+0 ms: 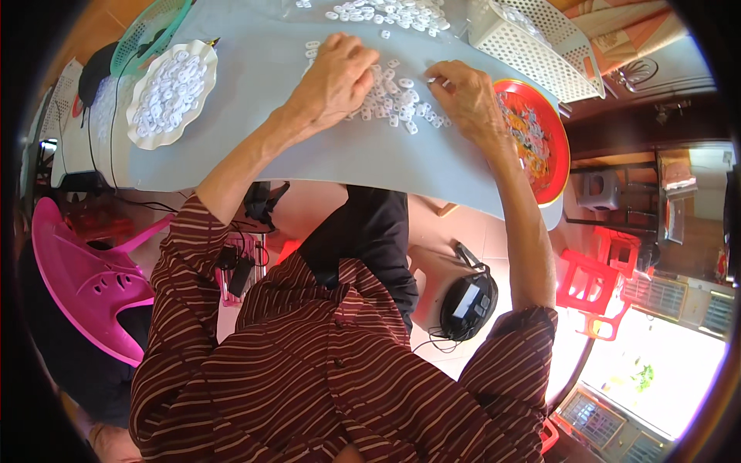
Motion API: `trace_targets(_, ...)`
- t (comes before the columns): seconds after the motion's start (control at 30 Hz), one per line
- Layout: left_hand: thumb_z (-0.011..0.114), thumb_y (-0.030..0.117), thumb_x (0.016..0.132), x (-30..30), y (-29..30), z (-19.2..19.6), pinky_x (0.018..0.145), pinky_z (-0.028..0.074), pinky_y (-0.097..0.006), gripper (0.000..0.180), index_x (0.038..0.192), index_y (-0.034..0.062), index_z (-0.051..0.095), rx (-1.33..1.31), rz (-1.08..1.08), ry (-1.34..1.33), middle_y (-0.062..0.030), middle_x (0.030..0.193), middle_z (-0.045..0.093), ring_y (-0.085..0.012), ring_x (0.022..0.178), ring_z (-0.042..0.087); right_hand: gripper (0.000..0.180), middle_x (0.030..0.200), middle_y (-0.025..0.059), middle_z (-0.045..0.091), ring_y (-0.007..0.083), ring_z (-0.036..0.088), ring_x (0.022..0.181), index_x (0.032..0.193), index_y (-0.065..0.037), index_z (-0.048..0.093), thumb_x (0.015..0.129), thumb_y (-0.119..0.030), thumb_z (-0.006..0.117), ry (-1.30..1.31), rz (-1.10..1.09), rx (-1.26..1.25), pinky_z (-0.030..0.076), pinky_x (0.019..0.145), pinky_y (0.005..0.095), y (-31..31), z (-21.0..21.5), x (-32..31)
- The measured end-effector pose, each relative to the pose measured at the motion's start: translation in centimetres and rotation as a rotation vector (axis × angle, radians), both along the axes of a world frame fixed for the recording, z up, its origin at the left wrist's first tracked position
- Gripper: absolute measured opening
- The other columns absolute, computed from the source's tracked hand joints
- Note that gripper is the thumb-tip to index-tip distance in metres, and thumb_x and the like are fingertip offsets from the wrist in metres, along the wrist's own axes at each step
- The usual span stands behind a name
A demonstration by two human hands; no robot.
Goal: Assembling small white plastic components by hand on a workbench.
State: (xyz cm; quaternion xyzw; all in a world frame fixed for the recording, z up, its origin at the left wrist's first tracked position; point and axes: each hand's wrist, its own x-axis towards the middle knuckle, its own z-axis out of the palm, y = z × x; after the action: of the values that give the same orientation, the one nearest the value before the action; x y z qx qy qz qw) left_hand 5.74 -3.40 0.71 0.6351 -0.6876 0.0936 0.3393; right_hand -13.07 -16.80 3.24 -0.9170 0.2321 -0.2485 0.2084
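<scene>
A loose pile of small white oval plastic pieces (pixel 394 100) with dark holes lies on the pale blue-grey tabletop (pixel 255 116). My left hand (pixel 340 77) is over the pile's left side, its fingers curled in; what they hold, if anything, is hidden. At the right of the pile, my right hand (pixel 467 96) pinches what looks like a small white plastic piece (pixel 431 79) between thumb and forefinger. Close beside that hand stands a red round tray (pixel 557 154) with a yellow rim, holding many small mixed white, grey and orange bits.
On the left stands a scalloped white dish (pixel 143 139) heaped with white pieces, near a green mesh basket (pixel 123 50). More white pieces (pixel 394 14) lie at the far edge. A white perforated basket (pixel 567 58) is at the far right. A pink plastic chair (pixel 69 270) is lower left.
</scene>
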Motion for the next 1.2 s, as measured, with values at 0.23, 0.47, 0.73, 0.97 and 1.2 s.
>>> trace_targets(0.23, 0.054, -0.005, 0.075, -5.5, 3.7, -0.2, 0.073, 0.044, -0.038, 0.018, 0.092, 0.0012, 0.054, -0.142, -0.151, 0.349, -0.0146, 0.086, 0.052, -0.032, 0.085, 0.05, 0.011, 0.079, 0.0166, 0.063, 0.0348, 0.063, 0.076, 0.079, -0.003, 0.064, 0.078, -0.013, 0.06, 0.191, 0.12, -0.074, 0.051, 0.071, 0.0421, 4.1, -0.8, -1.5)
trace_targets(0.47, 0.049, 0.0, 0.085, -7.4, 4.3, -1.4, 0.068, 0.046, -0.032, 0.01, 0.094, -0.0005, 0.054, -0.06, -0.126, 0.475, -0.0096, 0.083, 0.057, -0.0217, 0.075, 0.055, 0.015, 0.075, 0.0168, 0.064, 0.035, 0.063, 0.075, 0.088, -0.004, 0.066, 0.077, -0.014, 0.064, 0.336, -0.045, -0.047, 0.05, 0.067, 0.0445, 5.4, -1.0, -0.2)
trace_targets(0.73, 0.046, 0.023, 0.094, -6.9, 2.7, -0.4, 0.065, 0.044, -0.027, 0.025, 0.089, 0.0014, 0.057, 0.378, -0.254, 1.643, -0.0061, 0.072, 0.058, -0.0154, 0.07, 0.056, 0.009, 0.076, 0.01, 0.062, 0.0218, 0.061, 0.065, 0.084, -0.001, 0.063, 0.075, -0.002, 0.065, -0.262, 0.18, 0.151, 0.049, 0.059, 0.0313, 6.7, 1.1, -2.4)
trace_targets(0.97, 0.047, 0.019, 0.094, -6.6, 2.7, -1.4, 0.066, 0.046, -0.029, 0.022, 0.09, -0.0007, 0.057, 0.431, -0.636, 1.924, -0.008, 0.073, 0.06, -0.02, 0.072, 0.058, 0.012, 0.081, 0.0082, 0.063, 0.0199, 0.064, 0.07, 0.087, -0.001, 0.066, 0.076, 0.002, 0.064, -0.302, 0.261, 0.175, 0.051, 0.062, 0.0287, 6.9, 0.8, -3.4)
trace_targets(1.2, 0.05, 0.009, 0.09, -8.3, 3.0, -0.6, 0.068, 0.046, -0.025, 0.014, 0.092, -0.0019, 0.058, 0.23, -0.334, 1.456, -0.0069, 0.078, 0.061, -0.0112, 0.071, 0.057, 0.009, 0.076, 0.0055, 0.066, 0.0102, 0.063, 0.069, 0.089, -0.002, 0.067, 0.08, -0.003, 0.064, -0.318, 0.036, 0.448, 0.049, 0.061, 0.0244, 6.7, -1.3, -4.1)
